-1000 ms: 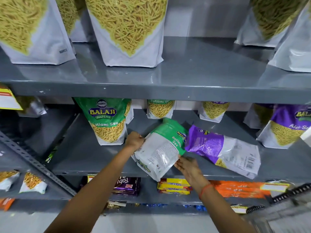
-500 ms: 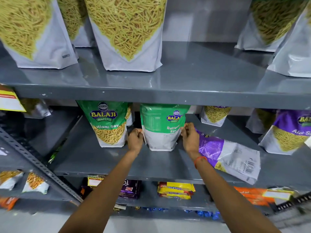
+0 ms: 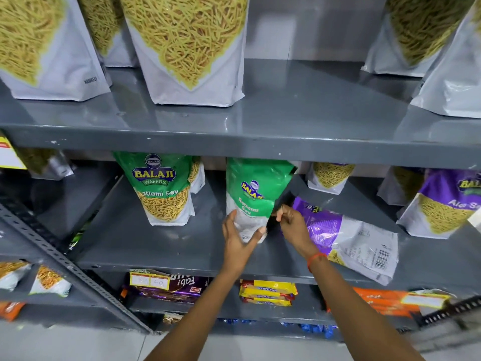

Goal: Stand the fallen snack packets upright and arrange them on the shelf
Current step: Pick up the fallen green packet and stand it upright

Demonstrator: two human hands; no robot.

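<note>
A green and white Ratlami Sev packet (image 3: 251,194) stands upright on the middle grey shelf (image 3: 161,246), turned partly sideways. My left hand (image 3: 238,237) cups its lower white part from the front. My right hand (image 3: 291,224) pinches the packet's right edge with its fingertips. Just to the right, a purple and white packet (image 3: 348,235) lies fallen on its face, barcode up, at the shelf's front. Another green Ratlami Sev packet (image 3: 162,188) stands upright to the left.
A purple Aloo Sev packet (image 3: 447,204) stands at the right, with smaller packets behind. Large white sev pouches (image 3: 187,48) line the upper shelf. Biscuit packs (image 3: 268,293) lie on the lower shelf. A slotted steel upright (image 3: 65,264) slants at the left.
The green packet went from lying tilted in both hands to standing on the shelf. It has now turned partly sideways, and my left hand has moved to its front.
</note>
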